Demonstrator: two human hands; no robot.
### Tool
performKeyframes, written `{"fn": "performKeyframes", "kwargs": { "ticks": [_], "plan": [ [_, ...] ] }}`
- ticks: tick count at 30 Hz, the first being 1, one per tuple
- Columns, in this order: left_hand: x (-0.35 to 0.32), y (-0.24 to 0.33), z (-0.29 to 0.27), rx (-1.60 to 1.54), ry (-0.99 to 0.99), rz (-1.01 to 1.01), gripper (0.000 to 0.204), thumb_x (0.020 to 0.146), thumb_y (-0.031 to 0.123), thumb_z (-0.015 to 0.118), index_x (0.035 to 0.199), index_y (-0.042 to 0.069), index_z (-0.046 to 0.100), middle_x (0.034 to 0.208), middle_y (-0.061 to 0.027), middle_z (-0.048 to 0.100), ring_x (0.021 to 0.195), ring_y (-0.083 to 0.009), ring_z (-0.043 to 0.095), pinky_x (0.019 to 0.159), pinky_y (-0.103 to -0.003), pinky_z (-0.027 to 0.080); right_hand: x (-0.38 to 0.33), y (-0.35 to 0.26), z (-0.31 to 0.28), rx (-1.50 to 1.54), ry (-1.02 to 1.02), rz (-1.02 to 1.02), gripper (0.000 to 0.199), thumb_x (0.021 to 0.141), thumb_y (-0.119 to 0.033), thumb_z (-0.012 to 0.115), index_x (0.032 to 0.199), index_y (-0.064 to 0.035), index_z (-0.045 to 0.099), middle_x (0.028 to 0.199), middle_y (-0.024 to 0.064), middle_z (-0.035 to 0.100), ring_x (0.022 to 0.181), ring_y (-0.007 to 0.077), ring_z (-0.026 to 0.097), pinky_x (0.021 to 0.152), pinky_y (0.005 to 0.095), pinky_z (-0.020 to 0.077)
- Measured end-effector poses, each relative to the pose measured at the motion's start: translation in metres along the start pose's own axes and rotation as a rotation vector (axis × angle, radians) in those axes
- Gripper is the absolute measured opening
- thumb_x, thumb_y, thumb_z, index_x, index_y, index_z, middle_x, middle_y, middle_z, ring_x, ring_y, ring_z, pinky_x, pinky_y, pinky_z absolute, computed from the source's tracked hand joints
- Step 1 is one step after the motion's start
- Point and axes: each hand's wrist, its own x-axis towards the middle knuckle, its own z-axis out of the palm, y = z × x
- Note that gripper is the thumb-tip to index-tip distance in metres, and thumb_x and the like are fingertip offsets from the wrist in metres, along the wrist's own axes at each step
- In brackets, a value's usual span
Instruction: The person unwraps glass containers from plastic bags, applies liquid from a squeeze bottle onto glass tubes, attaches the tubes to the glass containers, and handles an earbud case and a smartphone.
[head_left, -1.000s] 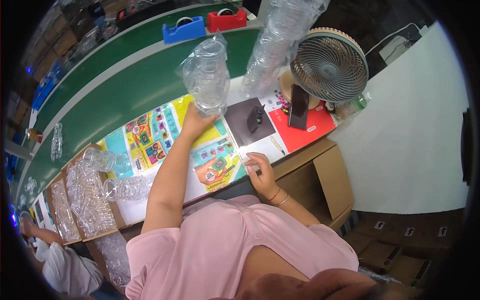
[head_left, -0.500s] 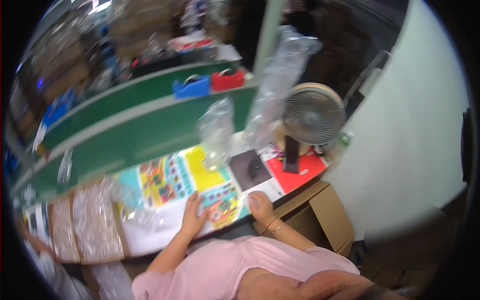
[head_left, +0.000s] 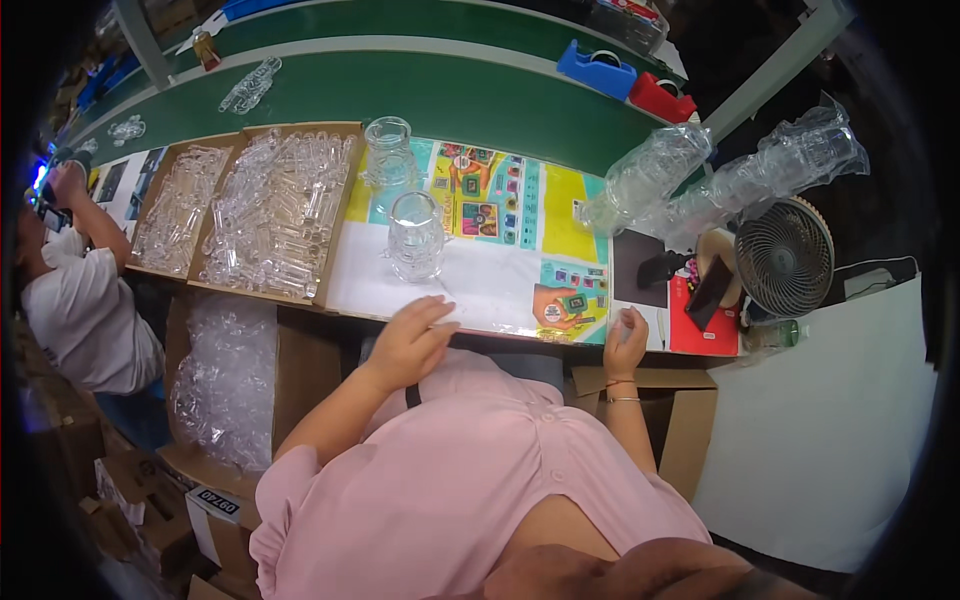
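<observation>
My left hand (head_left: 413,340) rests at the front edge of the table with its fingers stretched out and nothing in it. Just beyond its fingertips stands a clear, rounded glass-like vessel (head_left: 416,238) on white paper. A second clear vessel (head_left: 389,152) of similar look stands behind it. Farther right, my right hand (head_left: 626,342) lies by the table edge, fingers loosely bent and apart, with no object visible in it. Nearest to it are a printed colourful sheet (head_left: 573,297) and a thin pen-like stick (head_left: 660,328).
Left are cardboard trays of clear tube-like pieces (head_left: 275,210) and a co-worker (head_left: 85,290). Bubble-wrapped bundles (head_left: 650,175), a phone (head_left: 709,292) and a fan (head_left: 784,258) stand right. Tape dispensers (head_left: 597,72) sit on the ledge. Below are an open carton (head_left: 690,430) and a plastic-lined box (head_left: 225,380).
The view has swung left and become sharper, showing more of the trays and the co-worker. My left hand has drawn back from the printed sheets to the table edge.
</observation>
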Motion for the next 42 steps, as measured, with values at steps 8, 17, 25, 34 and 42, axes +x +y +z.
{"fn": "performKeyframes", "kwargs": {
  "ticks": [8,17,25,34,42],
  "plan": [
    [-0.014,-0.024,-0.075,0.2,0.257,-0.144,0.027,0.069,-0.003,0.064,0.096,0.003,0.063,0.11,-0.0135,0.059,0.104,-0.0339,0.056,0.089,-0.041,0.046,0.006,-0.086,0.008,0.231,-0.078,0.129,0.041,0.085,-0.006,0.054,0.124,0.0013,0.041,0.117,0.0163,0.045,0.096,0.0244,0.053,0.09,0.0359,0.0413],
    [-0.013,-0.075,-0.107,0.21,0.216,-0.163,0.027,0.07,-0.004,0.062,0.097,0.001,0.063,0.108,-0.0147,0.06,0.104,-0.0342,0.055,0.09,-0.043,0.045,0.132,-0.237,0.075,0.637,-0.355,-0.313,0.083,0.07,-0.033,0.076,0.134,0.0005,0.033,0.127,0.0175,0.048,0.12,0.0303,0.044,0.109,0.044,0.0217],
    [-0.03,-0.125,-0.137,0.35,0.267,-0.414,0.024,0.081,0.0,0.057,0.104,0.0,0.061,0.117,-0.0156,0.057,0.109,-0.0344,0.052,0.094,-0.043,0.041,0.15,-0.262,0.104,0.691,-0.662,-0.233,0.096,0.069,-0.039,0.077,0.141,-0.0095,0.022,0.132,0.0107,0.049,0.128,0.0273,0.039,0.111,0.0507,0.0102],
    [-0.02,-0.124,-0.13,0.374,0.157,-0.46,0.026,0.081,0.001,0.057,0.107,0.0,0.061,0.122,-0.0185,0.053,0.11,-0.0331,0.051,0.093,-0.041,0.04,0.156,-0.261,0.108,0.609,-0.581,-0.289,0.072,0.062,-0.037,0.082,0.122,-0.0102,0.053,0.117,0.0019,0.061,0.12,0.0239,0.045,0.111,0.0529,0.0083],
    [-0.02,-0.124,-0.128,0.407,0.136,-0.483,0.024,0.081,0.0,0.056,0.105,-0.002,0.061,0.118,-0.019,0.056,0.104,-0.0327,0.054,0.088,-0.041,0.042,0.172,-0.26,0.11,0.523,-0.391,-0.272,0.067,0.057,-0.04,0.085,0.112,-0.0121,0.059,0.109,0.0005,0.062,0.109,0.0234,0.051,0.11,0.0537,0.0116]
  ]
}}
